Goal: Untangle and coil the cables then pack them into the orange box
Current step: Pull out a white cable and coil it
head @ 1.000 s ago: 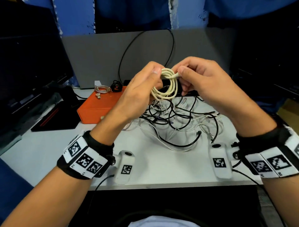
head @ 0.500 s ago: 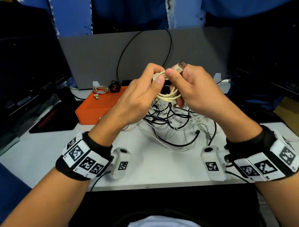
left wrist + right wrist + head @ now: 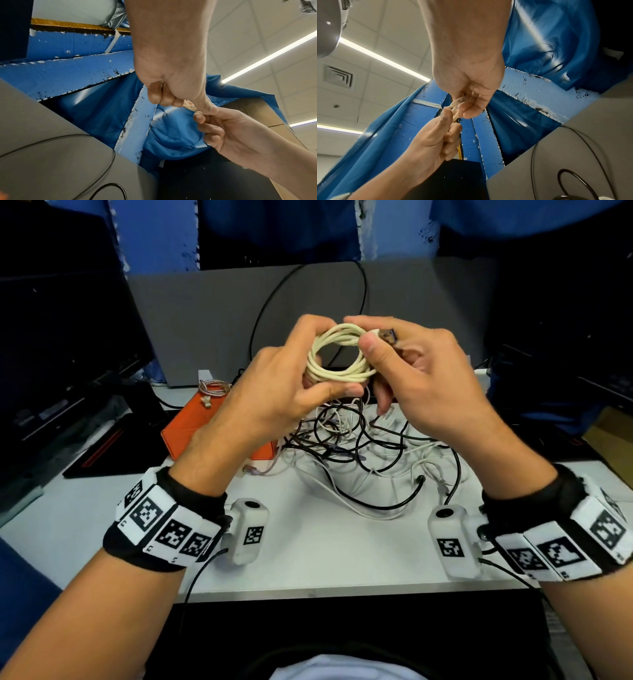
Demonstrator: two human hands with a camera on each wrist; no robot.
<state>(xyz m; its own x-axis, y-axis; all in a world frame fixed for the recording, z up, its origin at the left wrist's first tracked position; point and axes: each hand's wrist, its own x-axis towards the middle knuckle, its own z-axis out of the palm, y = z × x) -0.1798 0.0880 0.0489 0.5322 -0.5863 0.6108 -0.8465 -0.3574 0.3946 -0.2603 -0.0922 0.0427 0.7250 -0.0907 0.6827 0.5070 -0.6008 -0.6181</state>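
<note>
The cream cable [image 3: 337, 356] is held as a finished-looking coil in the air between both hands, above the tangle [image 3: 359, 446] on the table [image 3: 325, 549] and to the right of the orange box [image 3: 191, 428]. The step in hand seems to be securing the loose end: the plug [image 3: 388, 335] would best be passed through or around the loops and drawn snug while the coil is kept flat, so that no turn springs free. The left hand [image 3: 291, 381] is raised, its fingers curled round the coil's left side, thumb beneath. The right hand [image 3: 421, 374] is raised opposite, and the plug end is pinched by its thumb and forefinger.
</note>
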